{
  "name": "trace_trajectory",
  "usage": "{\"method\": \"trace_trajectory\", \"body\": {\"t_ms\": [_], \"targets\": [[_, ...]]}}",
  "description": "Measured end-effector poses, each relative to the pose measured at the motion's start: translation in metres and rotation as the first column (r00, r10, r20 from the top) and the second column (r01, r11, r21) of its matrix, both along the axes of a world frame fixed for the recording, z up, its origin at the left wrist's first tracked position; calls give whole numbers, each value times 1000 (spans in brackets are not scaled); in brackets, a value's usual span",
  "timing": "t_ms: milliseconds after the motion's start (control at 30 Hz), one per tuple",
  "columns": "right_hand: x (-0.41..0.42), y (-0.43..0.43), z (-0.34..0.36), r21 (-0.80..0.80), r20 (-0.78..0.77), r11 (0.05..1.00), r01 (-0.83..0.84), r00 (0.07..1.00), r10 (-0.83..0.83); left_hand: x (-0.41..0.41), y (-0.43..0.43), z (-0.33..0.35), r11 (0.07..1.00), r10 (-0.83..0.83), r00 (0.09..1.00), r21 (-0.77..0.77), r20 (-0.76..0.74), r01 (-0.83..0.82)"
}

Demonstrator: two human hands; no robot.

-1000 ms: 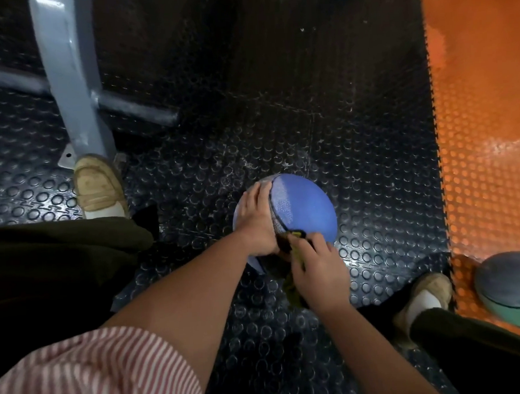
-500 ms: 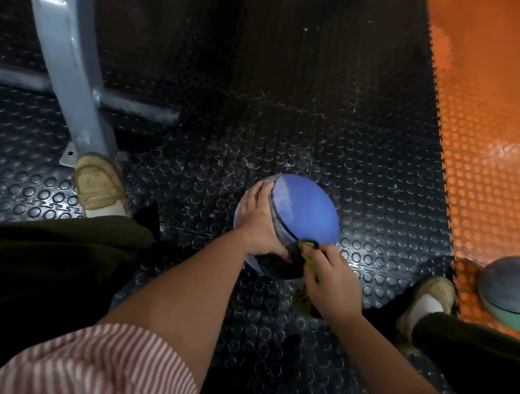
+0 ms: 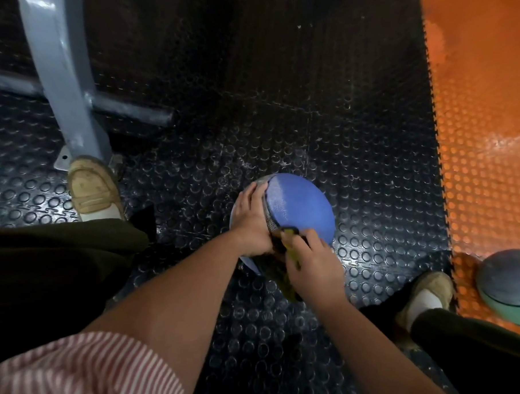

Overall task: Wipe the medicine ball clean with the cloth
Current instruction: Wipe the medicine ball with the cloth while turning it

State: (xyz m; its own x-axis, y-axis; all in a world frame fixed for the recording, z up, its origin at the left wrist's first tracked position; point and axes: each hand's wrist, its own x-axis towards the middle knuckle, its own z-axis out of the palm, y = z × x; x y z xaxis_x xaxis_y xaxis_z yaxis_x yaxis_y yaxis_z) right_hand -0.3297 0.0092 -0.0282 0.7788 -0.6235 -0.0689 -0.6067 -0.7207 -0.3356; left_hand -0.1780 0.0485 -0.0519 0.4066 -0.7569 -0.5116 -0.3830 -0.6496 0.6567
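Blue medicine ball [image 3: 301, 210] sits mid-frame on the studded floor [image 3: 279, 121]; the left hand [image 3: 251, 224] lies flat-fingered on it, grip apart, while the right hand [image 3: 312, 263] has its grip clamped on the cloth [image 3: 289, 233]. Hard sideways rubbing could roll the ball away.

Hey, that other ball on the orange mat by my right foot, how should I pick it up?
Come down from above and cup the grey and green ball with both palms on opposite sides, low by its green part. It is round, no handle shows, so one hand would likely slip. First free your right hand from the cloth.
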Motion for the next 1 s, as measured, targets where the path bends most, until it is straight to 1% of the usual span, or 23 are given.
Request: {"method": "trace_trajectory", "body": {"t_ms": [67, 133, 200, 267, 300, 367, 433, 500, 567, 633, 667, 700, 733, 833, 900, 1000], "targets": [[-21, 4, -5, 5, -12, 1000, -20, 1000, 20, 4, 1, 2, 1000, -30, 999, 3, -22, 30], [-25, 1, -3, 2, 15, 999, -34, 999, 34, 4, 1, 2, 999, -52, 999, 15, 3, 52], [-14, -5, 1, -35, 8, 998, -50, 999, 50, -2, 2, 1, 998, -56, 998, 26, 41, 55], [10, -10, 9, -61, -16, 996, -58, 998, 57, -10, 2, -2, 999, -45, 996, 5, 77, 44], [25, -13, 14, -70, -52, 997, -41, 998, 37, -13, 2, -3, 999, -36, 996, -1, 86, 36], [51, -22, 19, -51, -127, 998, 49, 990, -55, -13, 2, -5, 1000, -22, 996, -6, 82, 23], [63, -25, 22, -20, -131, 993, 115, 985, -117, -12, 3, -7, 999, -5, 1000, -33, 30, 6], [59, -23, 23, 4, -107, 991, 132, 986, -130, -11, 2, -7, 997, 39, 999, -69, -21, -40], [45, -12, 19, 28, -97, 994, 101, 990, -98, -8, 2, -7, 994, 80, 997, -79, -20, -81], [30, 4, 18, 55, -64, 998, 32, 998, -28, -2, 4, -8, 996, 70, 997, -59, 11, -69], [25, 6, 19, 42, -62, 999, -5, 998, 7, -1, 6, -8, 998, 51, 999, -45, 19, -50], [24, 5, 18, 3, -57, 1000, -20, 998, 20, -1, 6, -8, 999, 35, 999, -36, 27, -34], [24, 3, 19, 3, -70, 1000, -16, 997, 16, -3, 6, -8, 999, 30, 999, -31, 38, -29], [33, -9, 25, 45, -146, 998, 47, 988, -40, -9, 3, -6, 995, 93, 996, -28, 16, -92], [41, -13, 28, 93, -159, 989, 113, 982, -98, -8, -1, -7, 991, 135, 991, -23, -10, -135], [60, -27, 33, 159, -125, 959, 234, 969, -215, -10, 1, -5, 997, 80, 997, -8, 11, -80]]}}
